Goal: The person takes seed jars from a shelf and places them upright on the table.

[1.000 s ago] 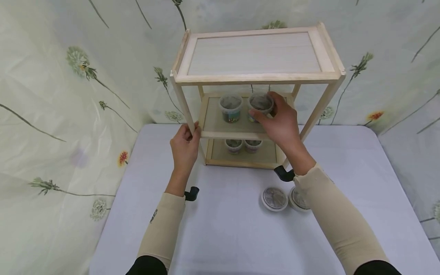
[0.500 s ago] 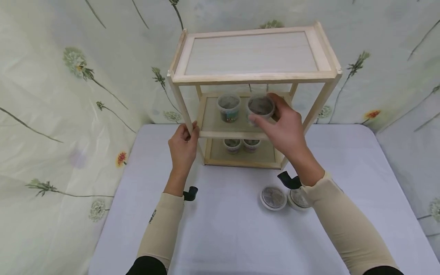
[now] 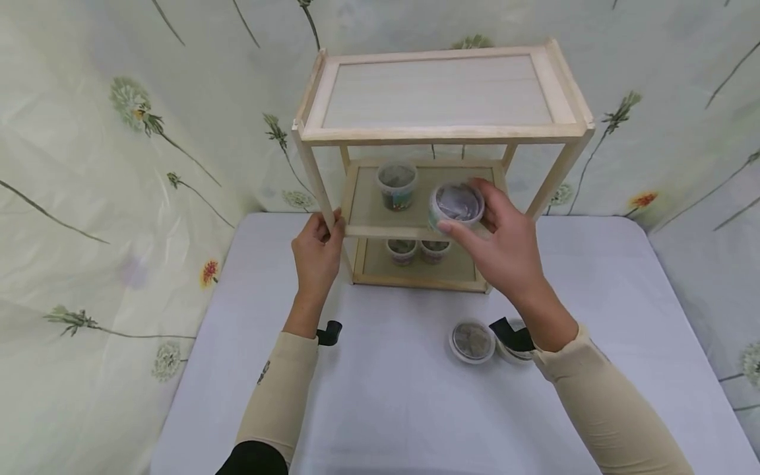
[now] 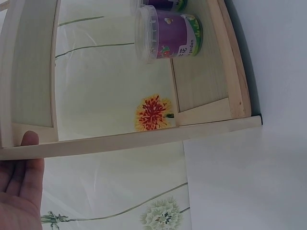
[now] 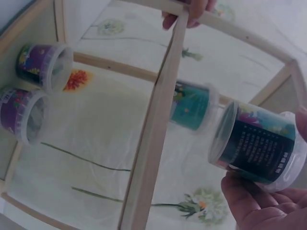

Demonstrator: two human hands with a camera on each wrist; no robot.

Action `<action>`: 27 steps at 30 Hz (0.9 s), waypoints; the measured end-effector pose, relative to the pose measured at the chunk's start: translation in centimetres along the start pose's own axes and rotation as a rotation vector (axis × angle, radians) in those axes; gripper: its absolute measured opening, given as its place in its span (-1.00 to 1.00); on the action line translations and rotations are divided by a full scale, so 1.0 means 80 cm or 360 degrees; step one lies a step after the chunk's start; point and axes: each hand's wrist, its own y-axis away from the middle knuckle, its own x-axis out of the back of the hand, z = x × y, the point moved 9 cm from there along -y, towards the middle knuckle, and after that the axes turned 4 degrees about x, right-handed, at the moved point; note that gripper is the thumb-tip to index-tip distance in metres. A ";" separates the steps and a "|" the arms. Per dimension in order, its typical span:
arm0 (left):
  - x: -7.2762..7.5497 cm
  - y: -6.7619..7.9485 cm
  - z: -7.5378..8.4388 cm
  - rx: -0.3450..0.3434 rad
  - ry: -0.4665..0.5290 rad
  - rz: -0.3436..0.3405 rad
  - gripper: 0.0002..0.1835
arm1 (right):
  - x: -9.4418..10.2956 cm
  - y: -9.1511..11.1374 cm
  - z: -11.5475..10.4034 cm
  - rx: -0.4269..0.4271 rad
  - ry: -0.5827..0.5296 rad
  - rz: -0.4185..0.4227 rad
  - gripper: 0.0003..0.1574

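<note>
Our right hand (image 3: 509, 244) holds a cup (image 3: 457, 203) between thumb and fingers, opened just cup-wide, near the front of the middle shelf (image 3: 386, 232). Our left hand (image 3: 316, 256) pinches a wooden post (image 3: 315, 175).

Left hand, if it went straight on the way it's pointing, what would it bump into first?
The front post: the left hand already grips it, so there is no gap to cross. What would come next past the post is hard to tell, since depth is unclear.

The white table (image 3: 380, 409) bears a wooden shelf (image 3: 439, 92) and two round tubs (image 3: 472, 341).
</note>
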 end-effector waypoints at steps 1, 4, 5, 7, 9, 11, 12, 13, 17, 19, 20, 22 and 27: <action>0.000 0.000 0.001 -0.0003 -0.0005 -0.0001 -0.81 | 0.000 0.005 -0.002 0.0001 0.0011 -0.0009 -0.13; -0.001 -0.001 0.000 0.0001 -0.0022 -0.0001 -0.81 | 0.000 0.018 -0.007 0.0017 0.0042 -0.0038 -0.14; -0.001 -0.001 0.000 0.0002 -0.0028 -0.0001 -0.81 | 0.000 0.023 -0.008 0.0026 0.0047 -0.0039 -0.13; -0.001 -0.001 0.000 0.0002 -0.0035 -0.0002 -0.81 | 0.002 0.030 -0.010 0.0044 0.0051 -0.0027 -0.12; -0.001 -0.002 -0.001 0.0008 -0.0034 -0.0004 -0.81 | 0.005 0.037 -0.012 0.0074 0.0043 -0.0011 -0.10; -0.001 -0.001 -0.002 0.0020 -0.0026 -0.0002 -0.80 | 0.007 0.045 -0.012 0.0096 0.0045 -0.0004 -0.07; 0.000 0.000 -0.002 0.0026 -0.0021 -0.0001 -0.80 | 0.008 0.049 -0.011 0.0103 0.0042 -0.0007 -0.05; 0.000 0.000 -0.003 0.0033 -0.0016 0.0001 -0.80 | 0.009 0.053 -0.011 0.0112 0.0039 -0.0010 -0.04; 0.002 0.001 -0.003 0.0035 -0.0022 0.0005 -0.79 | 0.010 0.070 -0.004 0.0126 0.0052 -0.0027 0.01; 0.002 0.001 -0.003 0.0028 -0.0041 0.0008 -0.79 | 0.008 0.078 0.001 0.0119 0.0051 -0.0041 0.02; 0.002 0.001 -0.003 0.0027 -0.0052 0.0011 -0.79 | 0.006 0.082 0.004 0.0111 0.0049 -0.0053 0.02; 0.003 0.000 -0.003 0.0025 -0.0066 0.0016 -0.80 | 0.000 0.092 0.012 0.0082 0.0048 -0.0081 0.01; 0.001 0.000 -0.003 0.0037 -0.0045 -0.0003 -0.78 | -0.016 0.115 0.031 0.0002 0.0083 -0.0143 0.00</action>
